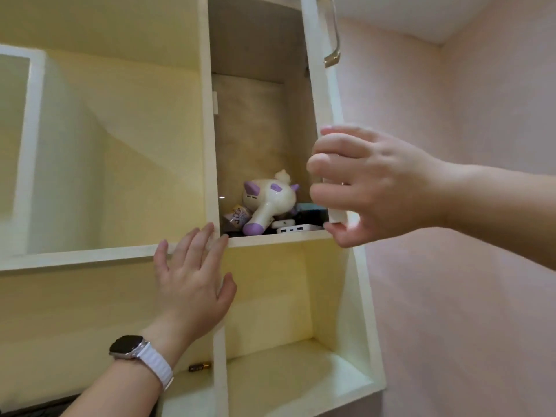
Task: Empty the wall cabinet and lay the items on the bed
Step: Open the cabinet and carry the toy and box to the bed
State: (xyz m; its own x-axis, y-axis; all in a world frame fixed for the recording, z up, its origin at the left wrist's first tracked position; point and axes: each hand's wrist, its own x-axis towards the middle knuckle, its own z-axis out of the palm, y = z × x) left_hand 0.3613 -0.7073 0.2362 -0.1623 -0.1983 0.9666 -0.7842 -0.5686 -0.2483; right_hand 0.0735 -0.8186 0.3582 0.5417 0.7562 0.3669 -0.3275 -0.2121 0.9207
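Toy (270,200) inside cabinet (210,130); power bank (296,229) right of it.

Cabinet door (323,94) top cut off; dark item (310,216) behind right hand (373,188)

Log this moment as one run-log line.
right hand: gripping cabinet door edge | left hand: open, at shelf | toy: in cabinet

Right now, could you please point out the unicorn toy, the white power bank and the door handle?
unicorn toy (270,198): head view, its body.
white power bank (293,229): head view, port face.
door handle (332,31): head view, metal bar.
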